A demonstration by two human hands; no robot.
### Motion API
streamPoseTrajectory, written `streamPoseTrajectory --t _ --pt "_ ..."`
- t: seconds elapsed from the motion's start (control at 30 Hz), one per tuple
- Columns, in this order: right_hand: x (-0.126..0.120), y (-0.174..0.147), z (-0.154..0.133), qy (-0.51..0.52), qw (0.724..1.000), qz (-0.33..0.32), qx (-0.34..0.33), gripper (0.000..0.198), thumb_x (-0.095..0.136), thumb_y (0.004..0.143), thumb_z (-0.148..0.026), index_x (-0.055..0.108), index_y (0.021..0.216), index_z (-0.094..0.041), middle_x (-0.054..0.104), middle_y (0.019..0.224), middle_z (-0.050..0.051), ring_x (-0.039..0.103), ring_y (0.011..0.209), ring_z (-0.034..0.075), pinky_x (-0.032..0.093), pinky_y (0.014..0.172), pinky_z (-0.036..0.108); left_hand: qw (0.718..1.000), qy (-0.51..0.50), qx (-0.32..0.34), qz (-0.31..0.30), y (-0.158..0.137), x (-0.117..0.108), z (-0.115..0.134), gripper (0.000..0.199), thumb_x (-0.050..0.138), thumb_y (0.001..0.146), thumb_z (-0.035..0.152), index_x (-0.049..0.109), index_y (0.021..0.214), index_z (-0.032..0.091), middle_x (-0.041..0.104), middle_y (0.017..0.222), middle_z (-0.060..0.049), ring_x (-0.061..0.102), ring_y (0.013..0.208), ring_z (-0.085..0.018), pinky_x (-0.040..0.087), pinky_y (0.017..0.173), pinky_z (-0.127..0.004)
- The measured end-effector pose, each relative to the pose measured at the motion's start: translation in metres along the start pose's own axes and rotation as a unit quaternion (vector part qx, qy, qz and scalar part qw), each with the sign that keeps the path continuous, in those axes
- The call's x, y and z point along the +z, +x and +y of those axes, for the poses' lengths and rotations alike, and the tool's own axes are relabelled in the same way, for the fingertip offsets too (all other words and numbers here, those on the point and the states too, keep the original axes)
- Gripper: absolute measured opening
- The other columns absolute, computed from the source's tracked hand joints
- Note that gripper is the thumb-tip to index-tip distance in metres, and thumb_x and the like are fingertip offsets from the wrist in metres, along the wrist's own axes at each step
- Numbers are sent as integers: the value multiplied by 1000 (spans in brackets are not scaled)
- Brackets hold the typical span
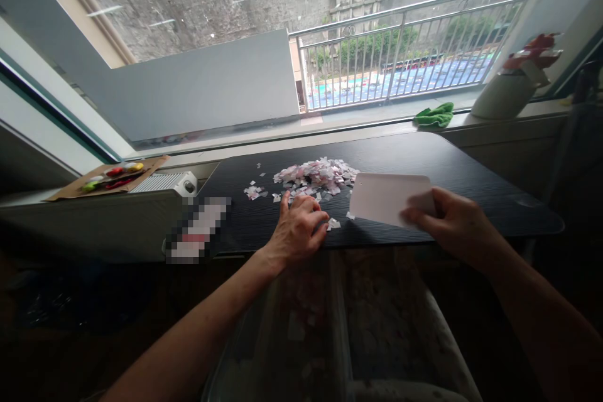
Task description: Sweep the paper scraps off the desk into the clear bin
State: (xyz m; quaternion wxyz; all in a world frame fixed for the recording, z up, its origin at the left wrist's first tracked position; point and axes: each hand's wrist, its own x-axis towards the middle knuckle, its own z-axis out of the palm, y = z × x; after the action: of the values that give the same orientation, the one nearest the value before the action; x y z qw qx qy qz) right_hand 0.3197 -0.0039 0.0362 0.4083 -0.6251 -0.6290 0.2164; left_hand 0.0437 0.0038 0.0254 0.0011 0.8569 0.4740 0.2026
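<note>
Right hand [450, 220]: while the thumb is lying across the near face, the fingers are pressing from behind, pinching the white card [384, 198] just right of centre frame.
White card: probably weighing little and flexing only slightly; smooth faces may be slipping under a loose pinch, so the short right end is offering a sound hold.
Left hand [301, 223]: bending its fingers over the near table edge, centre frame; whether they are pinching anything, cannot tell.
Paper bits [318, 177]: forming a loose, low heap at centre, strays scattering leftward; small, angular, white to pinkish, likely feather-light and easier sweeping than picking.
Table [475, 195]: showing black, grained boarding with rounded corners, spanning mid-frame.
Green cloth [436, 115]: lying crumpled and soft-looking on the sill, upper right.
Railing [400, 56]: gleaming metallic beyond the glass, upper right.
</note>
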Motion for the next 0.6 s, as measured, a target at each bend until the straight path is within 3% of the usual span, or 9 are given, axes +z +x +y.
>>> streamPoseTrajectory --t 0.27,0.47,0.6 --pt "-2 -3 5 -10 999 -16 35 26 64 63 -48 56 67 -23 57 59 1 51 56 17 40 51 30 993 -21 -71 -94 37 5 2 11 66 81 29 70 74 21 71 81 -5 61 96 -27 31 108 -60" --pt "-1 -4 8 15 1000 -8 21 24 65 64 -45 57 66 -23 57 57 -1 51 54 16 39 50 28 994 -16 -45 -101 43 10 -1 16 62 79 25 68 65 21 70 75 -4 62 90 -24 39 105 -49" --pt "-2 -4 11 18 1000 -2 24 23 65 63 -44 57 64 -23 56 55 -2 50 52 15 39 48 27 994 -13 -44 -97 43 7 -3 10 64 78 27 71 73 22 71 79 -4 62 89 -24 39 105 -52"
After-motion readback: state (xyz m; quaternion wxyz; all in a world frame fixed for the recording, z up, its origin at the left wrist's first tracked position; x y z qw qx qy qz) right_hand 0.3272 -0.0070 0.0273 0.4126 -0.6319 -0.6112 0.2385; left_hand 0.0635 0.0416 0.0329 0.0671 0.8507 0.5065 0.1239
